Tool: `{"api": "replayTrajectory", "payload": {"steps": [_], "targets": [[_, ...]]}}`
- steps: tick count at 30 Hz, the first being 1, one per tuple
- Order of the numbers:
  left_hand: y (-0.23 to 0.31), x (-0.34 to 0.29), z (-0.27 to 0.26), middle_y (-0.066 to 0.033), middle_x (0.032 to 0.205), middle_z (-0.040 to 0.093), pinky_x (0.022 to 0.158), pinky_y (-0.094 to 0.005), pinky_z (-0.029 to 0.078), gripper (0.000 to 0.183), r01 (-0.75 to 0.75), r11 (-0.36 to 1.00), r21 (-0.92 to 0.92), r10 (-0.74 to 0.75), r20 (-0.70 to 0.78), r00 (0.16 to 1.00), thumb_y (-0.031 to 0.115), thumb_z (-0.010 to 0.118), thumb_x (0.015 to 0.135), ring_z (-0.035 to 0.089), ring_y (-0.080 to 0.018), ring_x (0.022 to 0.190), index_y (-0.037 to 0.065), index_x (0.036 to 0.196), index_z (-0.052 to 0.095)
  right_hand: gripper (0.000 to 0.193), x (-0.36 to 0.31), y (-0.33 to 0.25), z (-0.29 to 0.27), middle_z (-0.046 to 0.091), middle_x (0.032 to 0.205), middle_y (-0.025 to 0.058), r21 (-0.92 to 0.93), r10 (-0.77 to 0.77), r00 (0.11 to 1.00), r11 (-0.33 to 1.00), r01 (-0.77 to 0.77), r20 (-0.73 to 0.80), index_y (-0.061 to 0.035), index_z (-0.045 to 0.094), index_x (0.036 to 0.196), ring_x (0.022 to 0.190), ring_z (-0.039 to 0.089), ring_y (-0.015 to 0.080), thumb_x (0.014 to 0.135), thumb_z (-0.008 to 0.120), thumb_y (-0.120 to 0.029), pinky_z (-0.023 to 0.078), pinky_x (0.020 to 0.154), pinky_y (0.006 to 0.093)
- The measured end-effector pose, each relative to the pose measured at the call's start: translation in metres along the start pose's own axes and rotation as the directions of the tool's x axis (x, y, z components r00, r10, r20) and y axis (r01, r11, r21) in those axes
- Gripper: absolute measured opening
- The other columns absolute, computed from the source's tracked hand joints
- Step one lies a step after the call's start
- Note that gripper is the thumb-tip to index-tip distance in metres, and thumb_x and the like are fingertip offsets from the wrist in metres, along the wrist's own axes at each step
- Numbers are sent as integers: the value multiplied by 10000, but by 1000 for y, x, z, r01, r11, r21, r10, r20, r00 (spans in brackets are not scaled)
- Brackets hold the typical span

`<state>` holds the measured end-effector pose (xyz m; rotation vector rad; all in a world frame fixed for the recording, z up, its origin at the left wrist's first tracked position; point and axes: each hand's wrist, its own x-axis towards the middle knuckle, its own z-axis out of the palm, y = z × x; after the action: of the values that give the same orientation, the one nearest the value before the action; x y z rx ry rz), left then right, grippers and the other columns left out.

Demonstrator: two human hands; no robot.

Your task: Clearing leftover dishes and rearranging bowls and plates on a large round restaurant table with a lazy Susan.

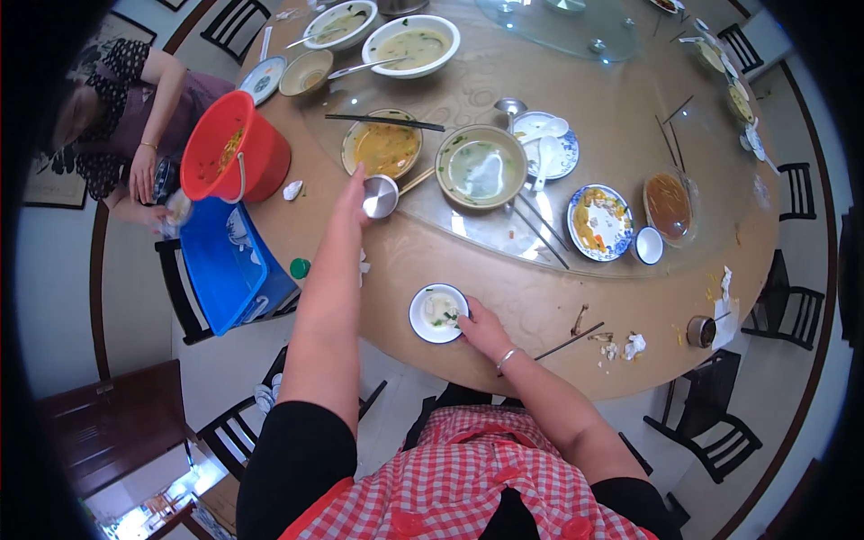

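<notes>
Left hand at eleven o'clock, fingers closed on a small metal cup; right hand, fingers clamped on the small white bowl near the table's edge, should lift level.

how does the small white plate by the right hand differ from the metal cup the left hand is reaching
The small white plate is flat, white with a dark rim, and holds food scraps; the metal cup is deeper, shiny steel. The right hand grips the plate near the table edge; the left hand touches the cup farther in. Both are round.
</notes>
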<state>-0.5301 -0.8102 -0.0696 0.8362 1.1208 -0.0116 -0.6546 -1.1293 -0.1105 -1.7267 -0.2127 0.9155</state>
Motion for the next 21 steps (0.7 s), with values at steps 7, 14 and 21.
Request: {"api": "replayTrajectory", "payload": {"steps": [7, 14, 21], "targets": [[-96, -62, -68, -40, 841, 569, 673, -287, 446, 339, -174, 873, 455, 140, 107, 984, 415, 488, 843, 537, -154, 731, 98, 898, 594, 384, -14, -36, -66, 600, 832, 83, 148, 108, 988, 985, -92, -107, -51, 467, 1165, 682, 595, 136, 782, 463, -72, 496, 548, 258], [-241, -170, -32, -106, 755, 607, 644, -344, 470, 303, -494, 220, 841, -158, 530, 833, 341, 587, 776, 600, -231, 724, 51, 864, 602, 382, 12, -35, -136, 598, 824, 68, 234, 145, 952, 969, -82, -268, -65, 444, 1190, 607, 592, 101, 808, 448, -81, 477, 480, 216], [-297, -194, 38, -114, 782, 618, 627, -385, 477, 301, -740, -425, 521, -95, 788, 608, 355, 630, 695, 610, -277, 715, 63, 760, 598, 341, 29, -52, -160, 589, 866, 82, 491, 298, 916, 861, -135, -270, -90, 396, 1189, 635, 603, 138, 866, 440, -192, 503, 547, 236]]}}
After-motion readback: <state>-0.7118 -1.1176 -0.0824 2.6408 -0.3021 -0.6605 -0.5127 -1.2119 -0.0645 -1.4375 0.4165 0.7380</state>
